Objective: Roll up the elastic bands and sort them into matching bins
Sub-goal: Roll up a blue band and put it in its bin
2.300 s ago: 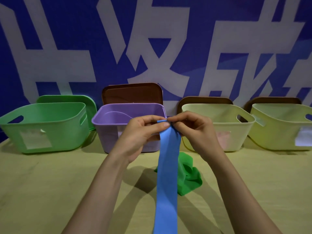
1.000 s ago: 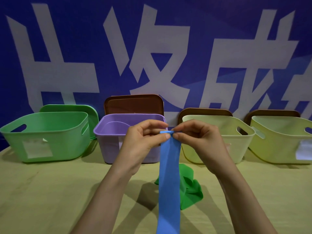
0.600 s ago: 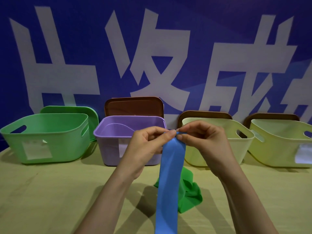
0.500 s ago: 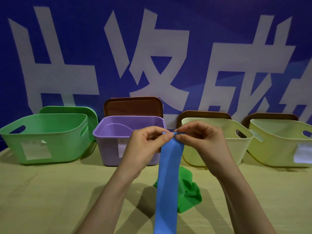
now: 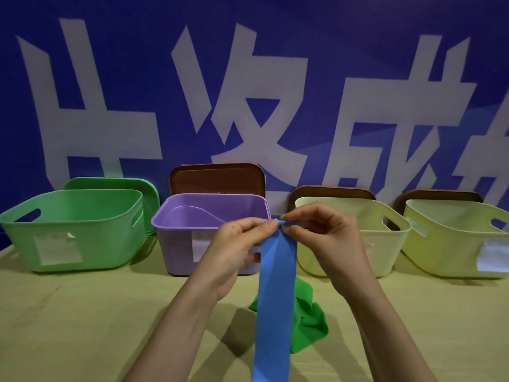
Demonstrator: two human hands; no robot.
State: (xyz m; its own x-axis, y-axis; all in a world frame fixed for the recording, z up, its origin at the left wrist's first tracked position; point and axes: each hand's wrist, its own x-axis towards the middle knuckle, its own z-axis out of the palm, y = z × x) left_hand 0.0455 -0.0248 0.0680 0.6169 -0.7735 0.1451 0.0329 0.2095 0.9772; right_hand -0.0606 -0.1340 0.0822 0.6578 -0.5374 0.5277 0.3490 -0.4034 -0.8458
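Left hand and right hand both pinch the top edge of the blue band, fingertips meeting at a small started roll. Band hangs flat in front of the purple bin, above the counter, lower end out of frame. Likely light, soft, stretchy; hold at the edge corners, roll tight. Matte blue, smooth, even width.

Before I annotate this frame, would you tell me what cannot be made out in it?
Head view only.
The blue band: its lower end is cut off by the bottom edge; how far its top is rolled is hidden by the pinching left hand and right hand.
The green band: partly behind the blue band.
The purple bin: its label is blurred and partly covered by the left hand.
The rightmost bin: cut off by the right edge.
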